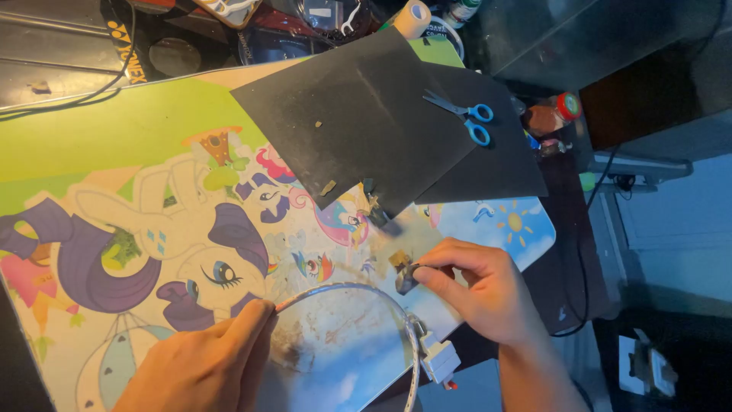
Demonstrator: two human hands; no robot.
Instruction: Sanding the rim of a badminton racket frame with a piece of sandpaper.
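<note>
My left hand (202, 362) pinches a thin silver wire hoop (347, 288) at its left end, low on the colourful cartoon table (114, 160). The hoop arcs right and down to a small white connector block (440, 358). My right hand (480, 286) grips a small dark scrap (405, 279) between thumb and fingertips, just above the hoop's right side. Two black sheets (366, 114) lie overlapped at the table's far side, with small bits of debris on and near them.
Blue-handled scissors (467, 118) rest on the black sheets. A tape roll (412, 17), cables and clutter sit beyond the table's far edge. A red-capped item (567, 105) is at the right. The table's right edge drops to a dark floor with a white object (646, 366).
</note>
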